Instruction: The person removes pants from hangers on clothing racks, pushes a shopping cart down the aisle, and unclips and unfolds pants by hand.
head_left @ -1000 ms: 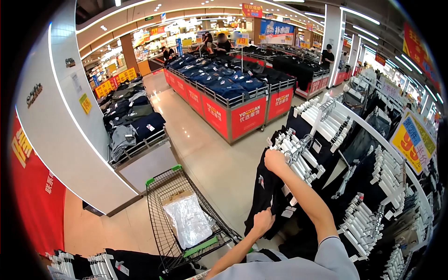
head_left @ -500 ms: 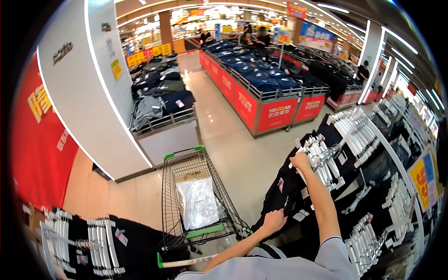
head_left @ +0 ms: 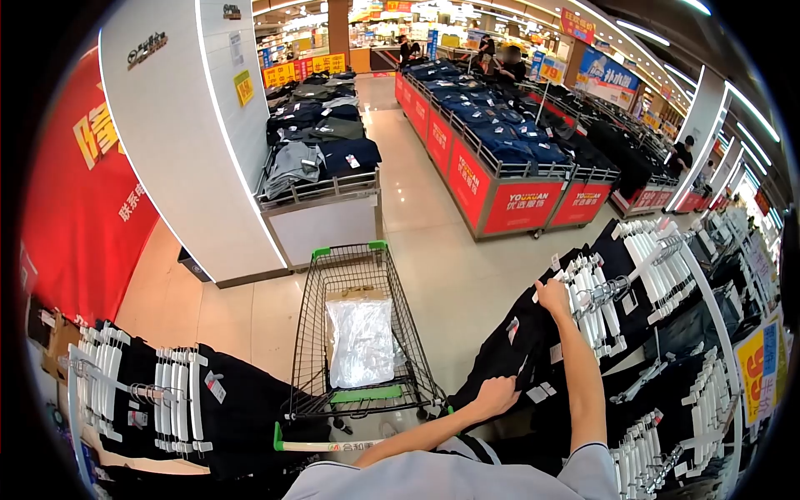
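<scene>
My right hand (head_left: 552, 297) is closed round the end of a white hanger (head_left: 563, 310) at the front of the right-hand rack. Black trousers (head_left: 493, 357) with paper tags hang there. Lower down, my left hand (head_left: 497, 397) is closed on the edge of the same dark cloth; its fingertips are partly hidden. More white hangers (head_left: 602, 307) sit close together just right of my right hand. In front of me and to the left stands a wire shopping cart (head_left: 410, 350) with green corners. Inside it lie shiny clear plastic-wrapped packages (head_left: 362, 340) over brown cardboard.
Another rack of black trousers (head_left: 242, 408) stands at the lower left. Beyond the cart are a white pillar (head_left: 167, 142), a bin of folded clothes (head_left: 321, 225) and long red-sided bins (head_left: 521, 207) of dark clothes. A tiled aisle (head_left: 408, 183) runs between them. People are in the distance.
My view has shifted, so the surroundings sit further right and the far bins lower. Both hands keep their holds on the hanger and the trousers, with little movement.
</scene>
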Demonstrator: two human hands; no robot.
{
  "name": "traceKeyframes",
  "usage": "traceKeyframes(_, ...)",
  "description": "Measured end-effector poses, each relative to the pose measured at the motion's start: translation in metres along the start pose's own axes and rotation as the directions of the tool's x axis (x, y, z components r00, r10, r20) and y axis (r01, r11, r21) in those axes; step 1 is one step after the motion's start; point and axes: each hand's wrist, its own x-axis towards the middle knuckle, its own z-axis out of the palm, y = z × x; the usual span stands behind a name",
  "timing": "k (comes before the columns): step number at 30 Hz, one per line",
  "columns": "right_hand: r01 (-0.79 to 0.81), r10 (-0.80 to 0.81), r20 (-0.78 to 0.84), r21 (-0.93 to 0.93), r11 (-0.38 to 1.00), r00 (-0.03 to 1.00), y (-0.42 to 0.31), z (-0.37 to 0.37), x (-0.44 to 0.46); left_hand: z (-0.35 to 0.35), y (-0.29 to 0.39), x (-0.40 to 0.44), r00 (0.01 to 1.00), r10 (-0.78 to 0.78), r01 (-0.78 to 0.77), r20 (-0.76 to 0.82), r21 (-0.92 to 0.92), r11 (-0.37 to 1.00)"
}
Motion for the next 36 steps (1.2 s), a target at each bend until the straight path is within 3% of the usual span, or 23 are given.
traceKeyframes(3,0.116,-0.123,-0.066,-0.1,0.988,0.99,-0.002,0.001,-0.003,0.001,-0.001,-0.001,0.999,-0.043,0.043,0.01,-0.005,0.999)
traceKeyframes(8,0.099,-0.108,-0.079,-0.116,0.988,0.991,-0.007,-0.008,-0.006,0.015,-0.02,0.001,0.991,-0.134,0.133,-0.014,-0.052,0.99)
traceKeyframes(10,0.084,-0.094,-0.083,-0.121,0.989,0.992,-0.008,-0.006,-0.006,0.011,-0.023,0.006,0.957,-0.282,0.29,0.068,-0.197,0.937)
traceKeyframes(13,0.061,-0.089,-0.125,-0.21,0.976,0.988,-0.02,-0.006,-0.011,-0.002,-0.02,0.006,0.934,-0.326,0.356,0.145,-0.308,0.882)
traceKeyframes(14,0.133,-0.235,-0.256,-0.36,0.923,0.938,-0.026,-0.005,-0.02,-0.003,-0.021,0.009,0.922,-0.348,0.387,0.171,-0.349,0.853)
traceKeyframes(15,0.198,-0.334,-0.257,-0.44,0.876,0.907,-0.042,-0.017,-0.034,-0.003,-0.023,0.011,0.911,-0.372,0.412,0.177,-0.372,0.832)
traceKeyframes(16,0.256,-0.43,-0.248,-0.518,0.816,0.868,-0.061,-0.035,-0.052,-0.007,-0.023,0.013,0.915,-0.362,0.403,0.178,-0.373,0.836)
traceKeyframes(18,0.36,-0.381,0.014,-0.359,0.861,0.924,-0.09,-0.044,-0.085,-0.016,-0.018,0.013,0.881,-0.436,0.473,0.187,-0.409,0.78)
traceKeyframes(20,0.422,-0.314,0.389,-0.232,0.876,0.866,-0.118,-0.059,-0.124,-0.034,-0.008,0.013,0.895,-0.422,0.441,0.147,-0.445,0.78)
traceKeyframes(22,0.497,-0.314,0.539,-0.235,0.835,0.782,-0.133,-0.062,-0.157,-0.028,-0.014,0.018,0.891,-0.439,0.448,0.121,-0.402,0.799)
traceKeyframes(24,0.506,-0.248,0.642,-0.253,0.825,0.725,-0.137,-0.053,-0.174,-0.021,-0.019,0.012,0.955,-0.276,0.203,-0.108,-0.441,0.874)
traceKeyframes(26,0.503,-0.235,0.663,-0.244,0.829,0.71,-0.134,-0.04,-0.175,0.015,-0.052,0.013,0.977,-0.179,0.127,-0.115,-0.36,0.924)
traceKeyframes(28,0.482,-0.216,0.667,-0.243,0.842,0.713,-0.133,-0.029,-0.17,0.027,-0.06,0.014,0.937,-0.082,0.046,-0.341,-0.113,0.993)
traceKeyframes(30,0.441,-0.165,0.688,-0.246,0.863,0.707,-0.134,-0.018,-0.168,0.007,-0.042,0.006,0.952,-0.134,0.096,-0.276,-0.15,0.984)
traceKeyframes(32,0.438,-0.181,0.636,-0.274,0.856,0.75,-0.135,-0.011,-0.175,-0.009,-0.029,0.001,0.974,-0.187,0.181,-0.128,-0.053,0.982)
traceKeyframes(34,0.355,-0.17,0.463,-0.347,0.868,0.87,-0.133,0.012,-0.181,0.005,-0.039,-0.005,0.991,-0.068,0.07,-0.113,0.009,0.998)
traceKeyframes(36,0.397,-0.234,0.392,-0.412,0.82,0.89,-0.129,0.033,-0.186,0.008,-0.038,-0.009,0.912,0.046,-0.104,-0.408,-0.119,0.987)
